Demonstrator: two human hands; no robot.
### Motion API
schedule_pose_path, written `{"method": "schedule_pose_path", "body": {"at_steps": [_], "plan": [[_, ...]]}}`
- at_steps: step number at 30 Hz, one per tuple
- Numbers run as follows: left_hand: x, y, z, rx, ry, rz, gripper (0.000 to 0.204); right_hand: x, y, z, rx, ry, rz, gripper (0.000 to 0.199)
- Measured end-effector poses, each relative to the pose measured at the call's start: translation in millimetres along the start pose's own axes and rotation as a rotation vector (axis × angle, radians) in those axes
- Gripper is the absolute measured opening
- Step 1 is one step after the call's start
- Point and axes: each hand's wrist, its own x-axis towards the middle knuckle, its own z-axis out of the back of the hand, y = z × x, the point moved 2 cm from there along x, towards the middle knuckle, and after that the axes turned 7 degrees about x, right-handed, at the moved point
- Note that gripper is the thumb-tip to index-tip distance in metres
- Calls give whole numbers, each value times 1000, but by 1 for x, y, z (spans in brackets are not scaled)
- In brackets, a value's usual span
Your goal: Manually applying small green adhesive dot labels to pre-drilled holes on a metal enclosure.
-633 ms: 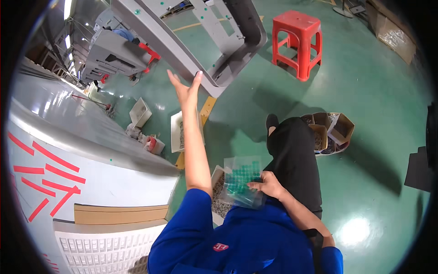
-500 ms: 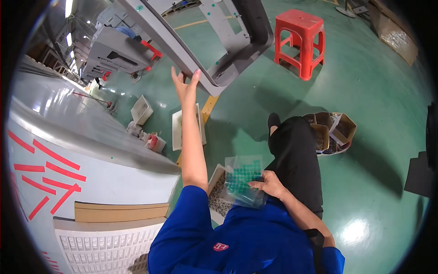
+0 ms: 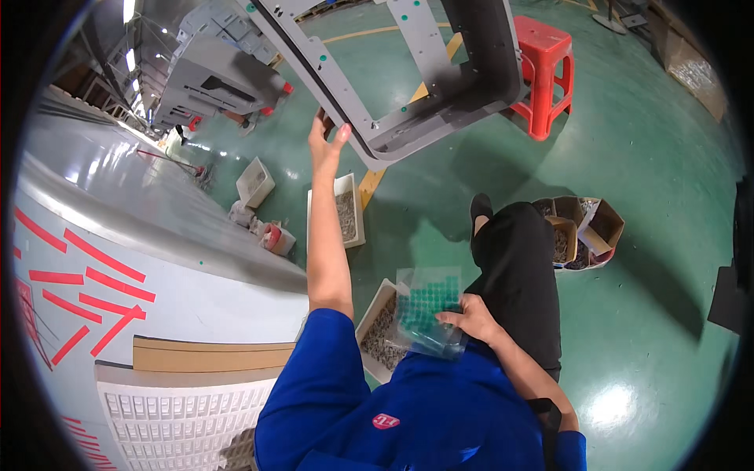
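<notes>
My left hand (image 3: 327,147) reaches far out and grips the near-left edge of a large grey rectangular frame (image 3: 440,133). Its thumb shows on the near side; the fingers partly pass behind the edge. The frame is tilted, has a wide cut-out and a flat inner plate, and bears several small green dots. At my waist, my right hand (image 3: 473,318) pinches clear plastic sheets of round green stickers (image 3: 428,304), the thumb lying on top. Below the sheets, a white bin (image 3: 377,308) of small metal-looking parts is partly covered.
A red plastic stool (image 3: 542,51) stands behind the frame's right side. Cardboard boxes of small parts (image 3: 613,224) sit right of my leg. Another white bin (image 3: 355,228) stands beyond my left forearm. A white surface with red tape strips (image 3: 196,290) borders my left.
The grey frame has shifted right and turned a little, with my left hand still on its edge; more of its inner plate shows. My right hand keeps the sticker sheets at my waist.
</notes>
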Motion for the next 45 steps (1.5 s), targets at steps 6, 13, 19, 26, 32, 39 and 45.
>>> {"method": "schedule_pose_path", "body": {"at_steps": [6, 13, 19, 26, 32, 39, 45], "plan": [[-2, 3, 13, -60, 80, 43, 84, 0, 2, 1, 3, 4, -50, 20], [-7, 3, 18, -47, 103, 61, 94, 1, 3, 1, -15, 21, -4, 19], [-12, -11, 7, -65, 108, 56, 91, 1, 2, 0, -2, 6, -31, 20], [-15, -23, -16, -48, 116, 44, 97, 1, -7, -2, 15, 12, -14, 22], [-21, -50, -45, -38, 63, -48, 101, 2, -13, -2, 25, 3, 49, 24], [-36, -71, -91, -67, -3, 21, 103, 0, -3, -3, 138, 21, 16, 23], [-58, -90, -130, 6, -78, 10, 108, 2, -5, 1, -19, 52, 21, 25]]}}
